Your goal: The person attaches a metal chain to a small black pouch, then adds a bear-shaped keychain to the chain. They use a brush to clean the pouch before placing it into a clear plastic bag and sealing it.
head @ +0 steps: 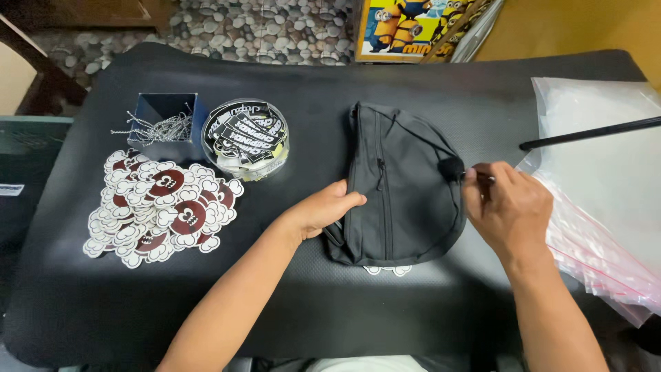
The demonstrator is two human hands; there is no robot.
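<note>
A black zippered pouch bag [403,186] lies on the black table mat [310,303] in the middle. My left hand [323,210] rests on its left edge, fingers pressing the fabric. My right hand [509,207] pinches a small black tab or strap end at the bag's right side. A white cut-out piece [389,270] pokes out from under the bag's near edge.
At the left lies a pile of white and dark red cloud-shaped stickers [158,207]. Behind it stand a dark box of metal ball chains [164,124] and a round clear tub of black and white labels [246,138]. Clear plastic bags [606,193] and a black rod [592,133] sit at the right.
</note>
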